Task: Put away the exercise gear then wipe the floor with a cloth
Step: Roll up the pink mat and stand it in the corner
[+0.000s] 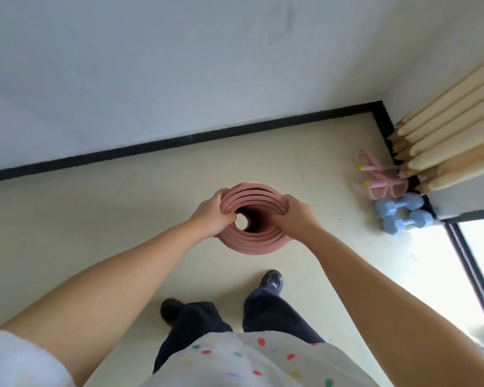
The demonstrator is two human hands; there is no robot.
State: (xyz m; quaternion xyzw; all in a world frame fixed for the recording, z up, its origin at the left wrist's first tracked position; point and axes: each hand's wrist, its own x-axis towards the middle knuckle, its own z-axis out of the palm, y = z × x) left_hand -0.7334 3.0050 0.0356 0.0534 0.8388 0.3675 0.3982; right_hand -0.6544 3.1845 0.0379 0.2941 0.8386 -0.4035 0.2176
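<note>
A rolled pink exercise mat [256, 241] stands on end in front of me, seen from above as a loose spiral with a dark hollow core. My left hand [214, 212] grips its left rim, fingers curled into the layers. My right hand [296, 212] grips the right rim the same way. Two light blue dumbbells [401, 216] lie on the floor at the right, near the corner. A pink resistance band [377, 177] with yellow tips lies just behind them.
The cream floor [95, 219] meets a white wall with a black skirting board [179, 142]. Beige curtains [447, 132] hang in the right corner beside a dark window frame [470, 263]. My feet in dark shoes [271, 280] stand below the mat.
</note>
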